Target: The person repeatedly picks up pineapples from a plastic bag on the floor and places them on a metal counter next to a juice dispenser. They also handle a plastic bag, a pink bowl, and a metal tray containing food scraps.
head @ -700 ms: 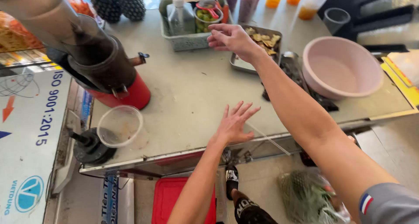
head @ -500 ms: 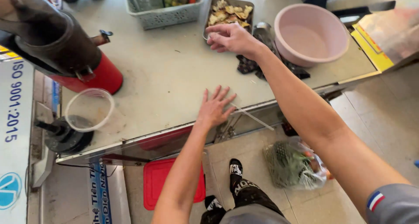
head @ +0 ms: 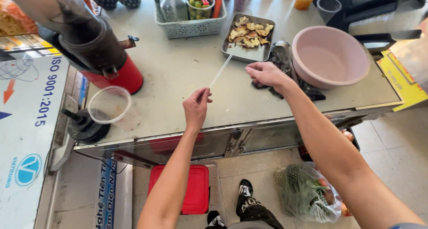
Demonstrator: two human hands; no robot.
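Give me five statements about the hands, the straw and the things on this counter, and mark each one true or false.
1. The left hand holds a thin clear straw by its lower end. True.
2. The pink bowl is full of fruit. False: it looks empty.
3. The right hand rests at the dark cloth beside the pink bowl. True.
4. The metal tray is bare. False: pieces of peel or dried fruit lie in it.
5. The clear plastic cup stands by the red-based juicer at the left end of the counter. True.
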